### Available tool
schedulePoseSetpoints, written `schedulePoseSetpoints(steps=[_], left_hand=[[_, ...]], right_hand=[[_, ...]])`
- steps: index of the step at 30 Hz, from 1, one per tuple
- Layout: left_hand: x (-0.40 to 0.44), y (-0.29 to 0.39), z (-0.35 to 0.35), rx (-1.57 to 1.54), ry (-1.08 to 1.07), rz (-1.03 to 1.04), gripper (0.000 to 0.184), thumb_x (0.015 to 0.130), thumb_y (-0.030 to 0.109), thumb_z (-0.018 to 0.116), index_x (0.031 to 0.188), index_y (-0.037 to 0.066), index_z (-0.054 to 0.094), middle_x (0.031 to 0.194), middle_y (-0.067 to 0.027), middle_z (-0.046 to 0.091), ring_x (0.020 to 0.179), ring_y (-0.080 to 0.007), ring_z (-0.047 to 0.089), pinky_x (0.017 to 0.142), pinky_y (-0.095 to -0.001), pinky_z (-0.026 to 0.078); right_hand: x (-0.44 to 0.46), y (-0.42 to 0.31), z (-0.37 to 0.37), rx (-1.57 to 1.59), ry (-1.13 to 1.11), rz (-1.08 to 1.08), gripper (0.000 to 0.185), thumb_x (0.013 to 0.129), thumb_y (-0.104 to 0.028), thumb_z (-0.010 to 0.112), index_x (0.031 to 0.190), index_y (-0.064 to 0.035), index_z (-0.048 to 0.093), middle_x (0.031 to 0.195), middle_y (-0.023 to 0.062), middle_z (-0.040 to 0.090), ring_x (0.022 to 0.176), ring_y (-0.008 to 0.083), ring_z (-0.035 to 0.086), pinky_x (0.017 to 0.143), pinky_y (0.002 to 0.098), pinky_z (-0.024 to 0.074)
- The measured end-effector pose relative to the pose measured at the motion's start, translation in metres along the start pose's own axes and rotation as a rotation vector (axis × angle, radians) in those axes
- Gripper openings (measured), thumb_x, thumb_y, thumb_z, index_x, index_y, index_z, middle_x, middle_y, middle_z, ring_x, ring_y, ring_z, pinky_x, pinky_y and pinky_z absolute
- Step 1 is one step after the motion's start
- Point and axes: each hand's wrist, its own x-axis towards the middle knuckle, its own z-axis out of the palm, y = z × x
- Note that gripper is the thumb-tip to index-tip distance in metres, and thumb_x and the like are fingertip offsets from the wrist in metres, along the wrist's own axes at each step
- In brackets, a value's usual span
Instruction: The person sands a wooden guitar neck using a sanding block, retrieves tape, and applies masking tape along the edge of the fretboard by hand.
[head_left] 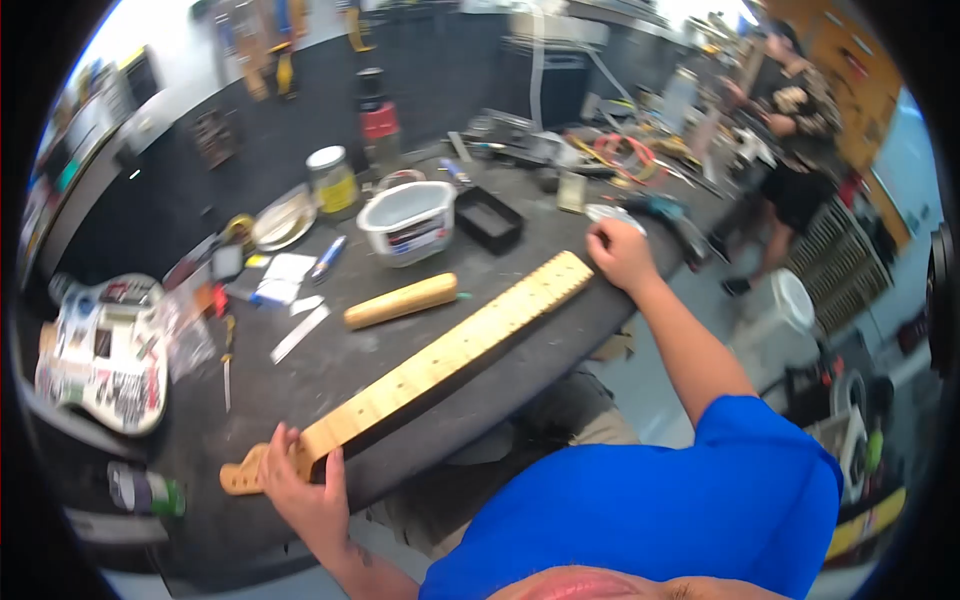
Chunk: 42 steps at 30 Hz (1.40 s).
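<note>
A pale wooden guitar neck [440, 364] with dark dots lies diagonally along the bench's near edge, fretboard side up. My left hand [308, 492] is at its headstock end, with thumb and fingers on either side of the wood. The headstock [240, 478] sticks out to the left of that hand. Beyond the neck's wide end, my right hand [622, 256] is closed with fingers curled down; what they hold, if anything, is hidden. A whitish object [608, 213] shows just behind it. Beside the neck rests a rounded wooden piece [402, 300].
On the dark bench [375, 360] stand a white tub [406, 222], a black tray [489, 220] and a lidded jar [333, 182]. A sticker-covered guitar body [105, 350] lies left. A power tool [670, 220] sits at the right edge. Another person [795, 130] stands far right.
</note>
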Motion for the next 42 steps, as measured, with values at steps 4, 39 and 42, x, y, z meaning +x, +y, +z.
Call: schedulePoseSetpoints(steps=[4,39,42], left_hand=[[0.005,-0.005,-0.002,0.081,-0.054,0.056,0.077,0.079,0.016,0.091,0.148,0.001,0.060,0.129,-0.0155,0.074,0.128,-0.0375,0.061,0.119,-0.0514,0.039],[0.022,0.015,0.012,0.288,-0.042,0.133,0.058,0.082,0.014,0.071,0.140,0.004,0.070,0.137,-0.0185,0.072,0.133,-0.0434,0.062,0.118,-0.0532,0.044],[0.023,0.013,0.006,0.309,0.181,0.241,0.045,0.076,0.009,0.075,0.121,0.007,0.075,0.126,-0.0124,0.076,0.119,-0.0377,0.069,0.105,-0.0511,0.051]], right_hand=[[0.000,-0.006,-0.004,0.005,-0.008,0.094,0.011,0.093,-0.016,0.075,0.096,-0.0050,0.073,0.089,0.0141,0.075,0.079,0.0314,0.074,0.074,0.0423,0.0585],[-0.002,-0.046,-0.027,0.231,0.076,-0.024,0.010,0.098,-0.011,0.075,0.097,-0.0013,0.073,0.092,0.0148,0.074,0.083,0.0319,0.071,0.079,0.0400,0.0564],[-0.026,-0.126,-0.013,0.760,-0.100,-0.179,0.007,0.097,0.003,0.064,0.091,0.0029,0.067,0.085,0.0146,0.069,0.078,0.0244,0.067,0.075,0.0360,0.0540]])
